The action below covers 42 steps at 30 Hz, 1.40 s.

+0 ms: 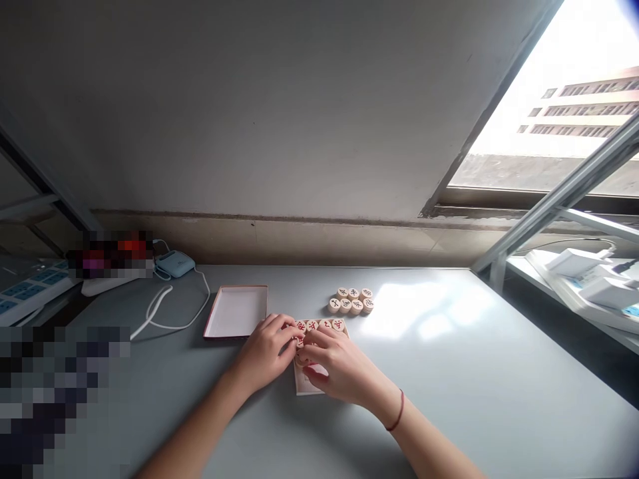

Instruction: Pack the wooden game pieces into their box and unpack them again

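Note:
A shallow box (302, 386) on the desk holds round wooden Chinese chess pieces (325, 324) with red characters, lined along its far side. My left hand (267, 351) reaches in at the box's left edge, its thumb and fingers closed on a piece there. Over the middle of the box, my right hand (333, 362) has its fingers curled around a piece at the left side, partly hidden by the fingers. Behind the box, pieces with black characters (345, 305) stand in two short rows. Left of the box lies its open lid (237, 313), white inside with a red rim.
A white cable (190, 326) loops across the desk (449, 386) at the left, near a light-blue device (176, 264). Power strips (30, 289) stand at the far left. White adapters (579, 263) sit on a right-hand ledge below the window.

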Each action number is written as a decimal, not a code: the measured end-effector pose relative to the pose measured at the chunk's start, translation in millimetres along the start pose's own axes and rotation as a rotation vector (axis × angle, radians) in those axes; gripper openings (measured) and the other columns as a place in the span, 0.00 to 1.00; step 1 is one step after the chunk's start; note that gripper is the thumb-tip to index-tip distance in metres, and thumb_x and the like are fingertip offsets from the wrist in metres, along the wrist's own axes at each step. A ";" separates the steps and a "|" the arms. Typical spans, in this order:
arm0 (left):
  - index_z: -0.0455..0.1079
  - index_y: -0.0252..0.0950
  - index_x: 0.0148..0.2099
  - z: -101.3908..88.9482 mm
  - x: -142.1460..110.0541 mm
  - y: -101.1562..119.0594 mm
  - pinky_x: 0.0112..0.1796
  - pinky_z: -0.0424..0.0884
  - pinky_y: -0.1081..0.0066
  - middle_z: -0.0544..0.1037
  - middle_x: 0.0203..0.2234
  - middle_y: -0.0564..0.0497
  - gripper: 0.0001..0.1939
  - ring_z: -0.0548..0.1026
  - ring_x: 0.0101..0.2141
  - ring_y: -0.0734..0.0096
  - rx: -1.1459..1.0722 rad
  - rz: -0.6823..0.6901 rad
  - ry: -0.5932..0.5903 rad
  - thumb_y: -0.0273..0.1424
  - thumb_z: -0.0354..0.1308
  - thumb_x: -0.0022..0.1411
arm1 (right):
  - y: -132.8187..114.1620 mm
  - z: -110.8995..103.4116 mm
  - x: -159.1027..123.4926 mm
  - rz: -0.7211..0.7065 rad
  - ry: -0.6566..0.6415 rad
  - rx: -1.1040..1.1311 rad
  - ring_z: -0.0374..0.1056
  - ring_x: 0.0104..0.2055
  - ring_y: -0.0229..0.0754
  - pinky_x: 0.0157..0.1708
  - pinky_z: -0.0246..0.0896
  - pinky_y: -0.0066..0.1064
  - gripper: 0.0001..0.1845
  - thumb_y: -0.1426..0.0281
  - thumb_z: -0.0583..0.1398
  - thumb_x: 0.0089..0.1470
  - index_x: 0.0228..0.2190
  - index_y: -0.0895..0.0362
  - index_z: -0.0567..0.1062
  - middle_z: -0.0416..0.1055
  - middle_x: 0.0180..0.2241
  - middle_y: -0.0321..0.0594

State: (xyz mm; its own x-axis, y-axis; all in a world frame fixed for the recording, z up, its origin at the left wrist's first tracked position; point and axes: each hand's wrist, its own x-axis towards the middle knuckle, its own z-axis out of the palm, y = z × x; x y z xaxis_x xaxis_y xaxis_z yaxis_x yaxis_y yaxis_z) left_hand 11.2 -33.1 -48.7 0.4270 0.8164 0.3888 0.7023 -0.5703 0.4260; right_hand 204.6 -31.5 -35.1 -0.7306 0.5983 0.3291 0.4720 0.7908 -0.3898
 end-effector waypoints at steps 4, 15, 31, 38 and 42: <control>0.72 0.40 0.42 -1.5 1.5 0.2 0.41 0.71 0.66 0.74 0.37 0.49 0.11 0.72 0.39 0.66 0.026 0.003 0.013 0.24 0.49 0.63 | 17.0 -16.6 5.2 0.150 0.097 0.120 0.66 0.34 0.40 0.34 0.62 0.30 0.04 0.70 0.58 0.56 0.34 0.56 0.73 0.70 0.36 0.42; 0.72 0.39 0.40 2.8 -1.0 -1.4 0.42 0.70 0.64 0.75 0.37 0.51 0.11 0.72 0.39 0.66 0.002 0.025 0.024 0.23 0.51 0.61 | 95.7 -37.0 61.1 0.858 -0.187 -0.315 0.70 0.30 0.45 0.27 0.55 0.30 0.10 0.65 0.58 0.54 0.32 0.57 0.78 0.74 0.30 0.47; 0.64 0.38 0.57 -0.8 -0.8 6.0 0.44 0.65 0.59 0.76 0.44 0.46 0.21 0.72 0.44 0.59 0.098 -0.043 0.127 0.37 0.57 0.63 | 54.6 -27.6 34.8 0.571 0.138 0.294 0.71 0.27 0.39 0.28 0.65 0.30 0.18 0.56 0.56 0.57 0.40 0.57 0.74 0.76 0.38 0.44; 0.64 0.40 0.56 5.9 0.3 17.3 0.44 0.68 0.61 0.77 0.43 0.48 0.17 0.75 0.42 0.63 0.000 0.053 0.150 0.37 0.53 0.67 | 5.6 -4.9 8.3 0.494 0.180 0.824 0.70 0.29 0.37 0.26 0.69 0.27 0.18 0.54 0.61 0.53 0.35 0.57 0.70 0.74 0.34 0.40; 0.66 0.41 0.52 8.6 -0.5 17.6 0.45 0.70 0.63 0.75 0.43 0.49 0.13 0.74 0.43 0.64 -0.047 0.035 0.180 0.32 0.54 0.66 | 12.2 -9.5 7.2 0.499 0.203 0.838 0.69 0.29 0.37 0.26 0.68 0.27 0.18 0.54 0.61 0.53 0.35 0.57 0.71 0.72 0.31 0.38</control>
State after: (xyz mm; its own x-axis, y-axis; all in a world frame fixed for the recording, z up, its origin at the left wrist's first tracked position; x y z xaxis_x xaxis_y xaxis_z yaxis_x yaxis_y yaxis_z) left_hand 28.3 -42.8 -48.4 0.3394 0.7686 0.5422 0.6598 -0.6054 0.4451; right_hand 209.8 -16.4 -29.3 -0.4080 0.9101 0.0723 0.1437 0.1423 -0.9793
